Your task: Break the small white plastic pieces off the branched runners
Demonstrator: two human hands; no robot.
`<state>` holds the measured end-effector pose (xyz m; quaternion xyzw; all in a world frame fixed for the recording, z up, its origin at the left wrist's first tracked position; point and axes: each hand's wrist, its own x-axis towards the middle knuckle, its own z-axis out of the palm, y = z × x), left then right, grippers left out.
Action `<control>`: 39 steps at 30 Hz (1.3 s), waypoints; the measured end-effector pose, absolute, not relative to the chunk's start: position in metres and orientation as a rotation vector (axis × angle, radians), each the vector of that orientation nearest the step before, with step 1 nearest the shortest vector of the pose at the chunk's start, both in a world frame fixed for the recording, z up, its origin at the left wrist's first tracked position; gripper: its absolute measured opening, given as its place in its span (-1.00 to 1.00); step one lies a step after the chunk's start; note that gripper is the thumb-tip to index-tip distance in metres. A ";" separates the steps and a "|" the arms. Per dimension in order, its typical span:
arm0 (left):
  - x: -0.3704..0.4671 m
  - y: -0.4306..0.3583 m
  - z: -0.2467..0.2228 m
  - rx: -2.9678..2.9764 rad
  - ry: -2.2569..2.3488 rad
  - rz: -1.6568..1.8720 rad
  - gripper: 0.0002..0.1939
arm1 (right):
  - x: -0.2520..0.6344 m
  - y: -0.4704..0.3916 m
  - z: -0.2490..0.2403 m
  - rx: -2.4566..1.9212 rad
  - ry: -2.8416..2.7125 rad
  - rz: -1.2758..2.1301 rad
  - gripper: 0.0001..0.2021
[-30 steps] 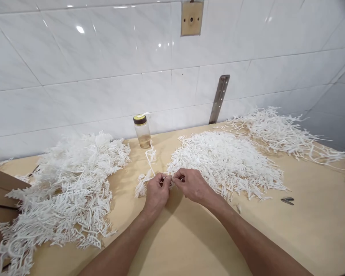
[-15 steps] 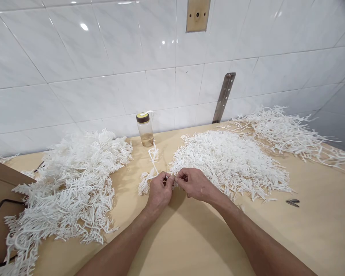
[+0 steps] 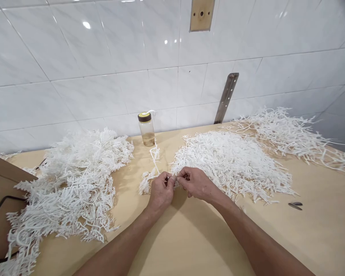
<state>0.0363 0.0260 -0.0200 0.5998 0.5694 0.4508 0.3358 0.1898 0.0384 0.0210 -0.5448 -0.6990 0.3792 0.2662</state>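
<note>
My left hand [image 3: 162,190] is closed in a pinch on a white branching plastic strand [image 3: 154,159], which runs from the fingers up and away over the table. Beside it, my right hand [image 3: 194,182] pinches close to the left fingertips; whatever is between its fingers is too small to make out. Both hands meet at the near left edge of a wide heap of short white plastic sprigs [image 3: 230,165]. A small white clump [image 3: 145,182] lies just left of my left hand.
A larger white tangled pile [image 3: 74,188] covers the left side, against a brown cardboard box [image 3: 5,214]. Longer white strands [image 3: 290,132] lie at the back right. A bottle [image 3: 146,130] stands near the wall. Small metal snips [image 3: 295,206] lie at right, and a metal bracket [image 3: 226,97] leans on the tiles.
The whole view has shifted slightly, so things sit a little further right. Both hands keep their pinch at the same spot by the heap.
</note>
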 end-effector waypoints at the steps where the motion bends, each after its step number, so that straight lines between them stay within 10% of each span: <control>1: 0.037 0.025 -0.019 1.561 1.486 1.177 -0.74 | 0.190 0.039 0.020 -1.476 -1.867 1.060 -0.89; 27: 0.037 0.026 -0.019 1.542 1.483 1.208 -0.74 | 0.187 0.037 0.022 -1.518 -1.844 1.079 -0.81; 39: 0.039 0.024 -0.017 1.543 1.595 1.264 -0.78 | 0.172 0.032 0.009 -1.669 -2.054 0.436 -0.84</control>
